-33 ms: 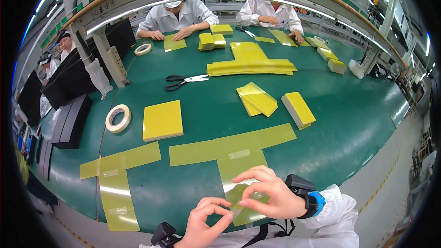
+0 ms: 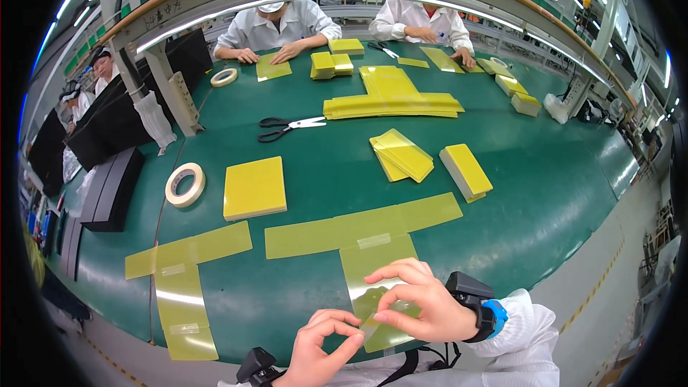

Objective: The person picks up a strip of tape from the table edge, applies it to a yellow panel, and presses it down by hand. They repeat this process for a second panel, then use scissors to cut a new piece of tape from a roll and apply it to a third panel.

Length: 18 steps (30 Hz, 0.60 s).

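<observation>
Low in the view, both my hands are held over the stem of a T-shaped piece made of yellow translucent sheets (image 2: 358,229). My left hand (image 2: 319,347) pinches one end of a small strip of clear tape (image 2: 369,330) between thumb and forefinger. My right hand (image 2: 423,304) has its thumb and forefinger closed at the strip's other end. Another strip of clear tape (image 2: 374,241) lies across the joint of the crossbar and stem. To the left lies a second taped T-shaped piece (image 2: 183,290), its lower end at the table's near edge.
On the green table (image 2: 322,172) are a masking tape roll (image 2: 185,185), a square yellow stack (image 2: 254,186), loose yellow sheets (image 2: 403,155), a narrow stack (image 2: 466,170) and black-handled scissors (image 2: 290,127). Stacked T-shaped pieces (image 2: 394,104) lie beyond. Two people in white handle yellow sheets across the table.
</observation>
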### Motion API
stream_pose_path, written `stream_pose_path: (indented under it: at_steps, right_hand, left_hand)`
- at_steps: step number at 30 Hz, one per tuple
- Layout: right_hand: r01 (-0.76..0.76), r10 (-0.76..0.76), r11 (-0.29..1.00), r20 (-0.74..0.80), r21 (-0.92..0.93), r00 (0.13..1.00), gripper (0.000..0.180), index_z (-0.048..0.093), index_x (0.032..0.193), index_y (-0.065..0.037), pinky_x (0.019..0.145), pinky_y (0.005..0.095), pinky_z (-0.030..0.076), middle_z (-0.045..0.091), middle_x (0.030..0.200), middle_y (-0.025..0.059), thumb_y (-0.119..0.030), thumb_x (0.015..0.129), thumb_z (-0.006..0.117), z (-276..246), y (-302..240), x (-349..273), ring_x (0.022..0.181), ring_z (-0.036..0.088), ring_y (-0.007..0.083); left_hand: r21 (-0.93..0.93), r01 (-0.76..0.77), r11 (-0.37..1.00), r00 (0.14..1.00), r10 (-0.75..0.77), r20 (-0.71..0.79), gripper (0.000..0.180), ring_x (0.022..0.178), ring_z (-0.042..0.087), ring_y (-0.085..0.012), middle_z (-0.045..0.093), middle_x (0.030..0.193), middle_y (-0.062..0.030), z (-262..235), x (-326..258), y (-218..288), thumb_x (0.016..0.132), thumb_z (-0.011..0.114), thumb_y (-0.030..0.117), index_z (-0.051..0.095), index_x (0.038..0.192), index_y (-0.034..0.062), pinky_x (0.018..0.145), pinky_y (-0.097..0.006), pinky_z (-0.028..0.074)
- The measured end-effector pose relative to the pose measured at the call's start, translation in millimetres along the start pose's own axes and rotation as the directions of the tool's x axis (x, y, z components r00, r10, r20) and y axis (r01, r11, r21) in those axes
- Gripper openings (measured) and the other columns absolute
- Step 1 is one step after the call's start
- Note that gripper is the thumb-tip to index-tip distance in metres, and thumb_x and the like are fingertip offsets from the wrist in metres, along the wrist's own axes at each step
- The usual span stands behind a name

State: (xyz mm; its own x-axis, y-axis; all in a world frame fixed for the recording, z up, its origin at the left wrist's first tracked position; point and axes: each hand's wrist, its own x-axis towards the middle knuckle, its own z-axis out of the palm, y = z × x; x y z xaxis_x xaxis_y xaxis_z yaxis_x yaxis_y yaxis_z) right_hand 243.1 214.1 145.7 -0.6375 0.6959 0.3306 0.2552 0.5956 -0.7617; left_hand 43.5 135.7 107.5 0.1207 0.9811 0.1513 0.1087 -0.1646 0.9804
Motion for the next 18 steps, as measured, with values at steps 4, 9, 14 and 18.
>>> stream_pose_path:
  at_steps: [4,9,14,18]
  right_hand:
    - [-0.009,-0.044,0.974,-0.231,-0.225,0.972,0.010,0.062,0.082,-0.008,0.092,0.0390,0.038,0.062,0.115,0.0114,-0.006,0.077,0.070,-5,-1,-4,0.105,0.055,0.0294]
    - [-0.096,0.052,0.968,-0.191,-0.232,0.980,0.014,0.063,0.087,-0.008,0.091,0.0384,0.038,0.063,0.110,0.0087,-0.010,0.076,0.072,-27,8,-22,0.103,0.055,0.0277]
    - [-0.185,0.163,0.952,-0.105,-0.243,0.981,0.016,0.064,0.089,-0.010,0.094,0.0391,0.031,0.062,0.110,0.0032,-0.016,0.077,0.073,-15,20,-68,0.105,0.052,0.0234]
    - [-0.244,0.229,0.928,-0.087,-0.281,0.970,0.013,0.065,0.076,-0.010,0.072,0.0348,0.042,0.065,0.080,0.0041,-0.012,0.071,0.077,8,11,-100,0.075,0.059,0.0223]
  left_hand:
    - [-0.455,0.247,0.855,0.968,-0.235,0.084,0.001,0.090,0.054,-0.0099,0.058,0.106,-0.0052,-3,-14,1,0.086,0.063,0.000,0.063,0.086,-0.0008,0.078,-0.024,0.042]
    - [-0.338,0.289,0.896,0.952,-0.306,0.002,0.002,0.082,0.055,-0.0073,0.061,0.095,-0.0026,-27,-28,-13,0.087,0.062,-0.003,0.063,0.088,-0.0013,0.072,-0.021,0.042]
    - [-0.393,0.434,0.810,0.853,-0.510,-0.110,0.006,0.072,0.056,-0.0067,0.063,0.080,-0.0007,-35,-73,-20,0.085,0.064,-0.003,0.065,0.079,-0.0020,0.066,-0.021,0.043]
    - [-0.434,0.532,0.727,0.640,-0.681,-0.357,0.016,0.057,0.047,-0.0044,0.059,0.067,0.0000,-14,-116,-38,0.088,0.066,0.007,0.064,0.074,-0.0002,0.052,-0.020,0.033]
